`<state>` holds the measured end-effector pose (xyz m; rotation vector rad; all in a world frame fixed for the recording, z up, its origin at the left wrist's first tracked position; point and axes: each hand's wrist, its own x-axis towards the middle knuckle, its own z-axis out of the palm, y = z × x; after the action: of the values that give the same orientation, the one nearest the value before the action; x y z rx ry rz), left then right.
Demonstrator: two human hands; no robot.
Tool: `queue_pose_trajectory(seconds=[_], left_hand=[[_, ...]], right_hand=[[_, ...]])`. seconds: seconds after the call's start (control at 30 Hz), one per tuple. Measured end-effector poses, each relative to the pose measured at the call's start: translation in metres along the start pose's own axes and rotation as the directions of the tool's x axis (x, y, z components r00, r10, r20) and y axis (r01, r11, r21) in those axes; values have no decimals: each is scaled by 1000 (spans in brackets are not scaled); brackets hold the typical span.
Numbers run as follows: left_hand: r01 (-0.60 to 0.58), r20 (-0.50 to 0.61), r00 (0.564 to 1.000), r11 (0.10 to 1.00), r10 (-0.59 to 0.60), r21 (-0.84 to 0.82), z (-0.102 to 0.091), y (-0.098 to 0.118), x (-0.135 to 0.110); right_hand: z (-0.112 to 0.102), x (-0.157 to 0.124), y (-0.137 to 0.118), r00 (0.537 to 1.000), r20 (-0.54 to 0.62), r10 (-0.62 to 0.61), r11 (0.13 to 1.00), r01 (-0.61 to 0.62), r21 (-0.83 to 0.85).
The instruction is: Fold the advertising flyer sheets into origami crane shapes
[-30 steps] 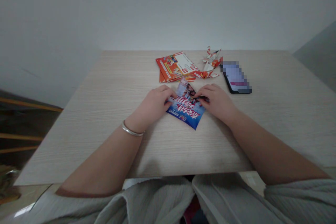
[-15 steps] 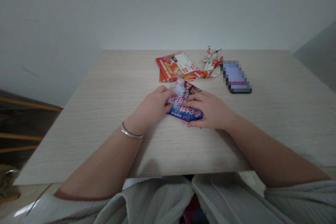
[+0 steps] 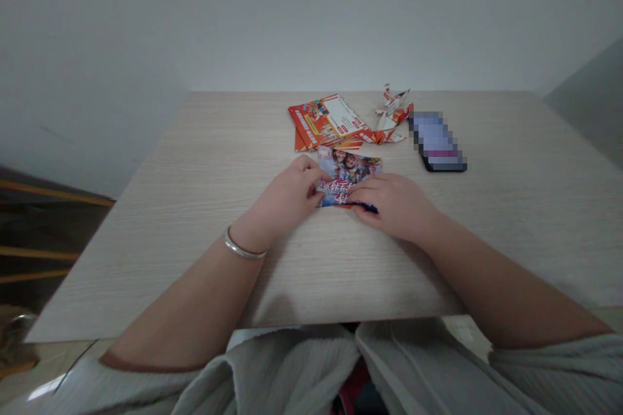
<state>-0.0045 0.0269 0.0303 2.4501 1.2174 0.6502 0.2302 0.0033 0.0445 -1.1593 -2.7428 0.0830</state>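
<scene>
A printed paper leaflet (image 3: 350,167), blue and red with a photo of people along its upper part, lies on the table in front of me. Its lower edge is folded under or over, with a strip of red-orange and dark blue showing there. At the leaflet's left edge, my left hand (image 3: 289,189) has its thumb and fingers closed on the paper. My right hand (image 3: 400,204) grips the lower right side, fingers on top and thumb by the folded edge. Part of the paper is hidden under the fingers.
Behind the leaflet lies a stack of orange leaflets (image 3: 321,123). To its right sit a crumpled paper piece (image 3: 389,113) and a phone (image 3: 438,142) with a blurred screen. All rest on a pale wooden table (image 3: 195,142) against a wall.
The leaflet's lower edge has been folded, so its dark blue bottom strip no longer lies flat in view. The leaflet sits straighter, and my right thumb has moved up with the edge.
</scene>
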Motion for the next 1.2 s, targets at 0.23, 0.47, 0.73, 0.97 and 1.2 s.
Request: queue_pose_trajectory(seconds=[0.23, 0.47, 0.73, 0.97, 1.2], left_hand=[[-82, 14, 997, 997, 82, 14, 0, 1, 0], [-98, 29, 995, 994, 96, 46, 2, 0, -2], [-70, -2, 998, 997, 70, 45, 0, 2, -3], [-208, 167, 969, 965, 181, 160, -2, 4, 0], [-174, 227, 965, 970, 133, 172, -1, 9, 0]], right_hand=[[-5, 0, -10, 1000, 27, -1, 973, 7, -230], [6, 5, -2, 991, -86, -101, 951, 71, -302], [12, 8, 11, 993, -119, 0, 1000, -3, -25], [13, 5, 13, 986, -115, 121, 987, -108, 118], [17, 3, 19, 891, -272, 363, 926, -311, 214]])
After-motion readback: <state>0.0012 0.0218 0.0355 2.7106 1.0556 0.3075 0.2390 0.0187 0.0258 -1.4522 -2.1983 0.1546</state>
